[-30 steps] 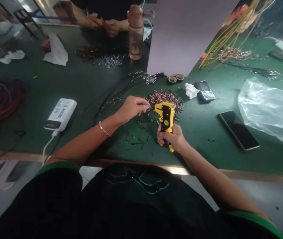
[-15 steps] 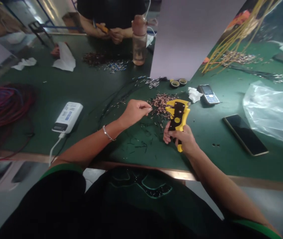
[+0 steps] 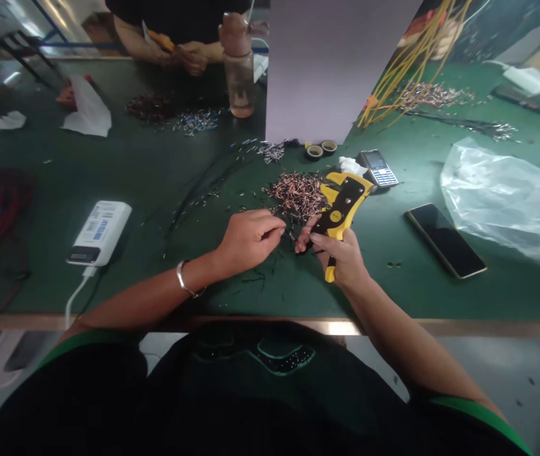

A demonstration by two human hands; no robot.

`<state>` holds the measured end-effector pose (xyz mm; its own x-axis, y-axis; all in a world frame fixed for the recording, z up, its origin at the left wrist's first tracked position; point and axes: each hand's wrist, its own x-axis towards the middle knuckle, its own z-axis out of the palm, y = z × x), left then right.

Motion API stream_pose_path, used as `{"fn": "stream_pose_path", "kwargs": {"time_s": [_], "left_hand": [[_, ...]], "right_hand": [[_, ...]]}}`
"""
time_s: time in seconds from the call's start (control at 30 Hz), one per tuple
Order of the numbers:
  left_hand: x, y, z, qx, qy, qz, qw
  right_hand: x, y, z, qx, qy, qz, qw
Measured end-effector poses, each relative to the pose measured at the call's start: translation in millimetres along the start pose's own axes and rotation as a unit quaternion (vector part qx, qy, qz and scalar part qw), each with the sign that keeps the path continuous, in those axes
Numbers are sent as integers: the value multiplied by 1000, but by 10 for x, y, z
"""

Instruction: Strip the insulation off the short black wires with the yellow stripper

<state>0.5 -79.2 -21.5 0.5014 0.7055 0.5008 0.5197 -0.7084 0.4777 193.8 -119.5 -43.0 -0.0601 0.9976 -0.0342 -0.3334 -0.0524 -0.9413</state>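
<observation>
well, the right hand [image 3: 340, 256] grips a yellow-and-black wire stripper [image 3: 344, 202].

A narrow gap lies between the left hand [image 3: 249, 239] and right hand [image 3: 339, 256], copper wire pile [image 3: 295, 196] ahead.

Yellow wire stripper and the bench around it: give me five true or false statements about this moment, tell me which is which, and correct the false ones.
1. The right hand grips the yellow wire stripper. True.
2. The left hand holds scissors. False: its fingers are pinched together, and no scissors show.
3. A metal bangle is on the left wrist. True.
4. The pile of cut wire pieces sits in a tray. False: it lies loose on the green bench mat.
5. The black smartphone lies on top of the plastic bag. False: it lies beside the bag, on the mat.
</observation>
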Motion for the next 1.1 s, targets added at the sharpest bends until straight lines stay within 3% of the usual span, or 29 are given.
{"fn": "stream_pose_path", "kwargs": {"time_s": [0.23,0.7,0.9,1.1], "left_hand": [[-36,36,21,-7,-17,23,1000],[-49,74,24,-81,-58,-5,995],[-16,70,-51,-74,-21,-18,997],[16,85,-106,-83,35,-79,993]], "right_hand": [[-2,37,7,12,12,-16,1000],[42,156,-79,10,23,-35,999],[90,156,-128,-33,44,-44,997],[107,96,-134,-33,53,-31,998]]}}
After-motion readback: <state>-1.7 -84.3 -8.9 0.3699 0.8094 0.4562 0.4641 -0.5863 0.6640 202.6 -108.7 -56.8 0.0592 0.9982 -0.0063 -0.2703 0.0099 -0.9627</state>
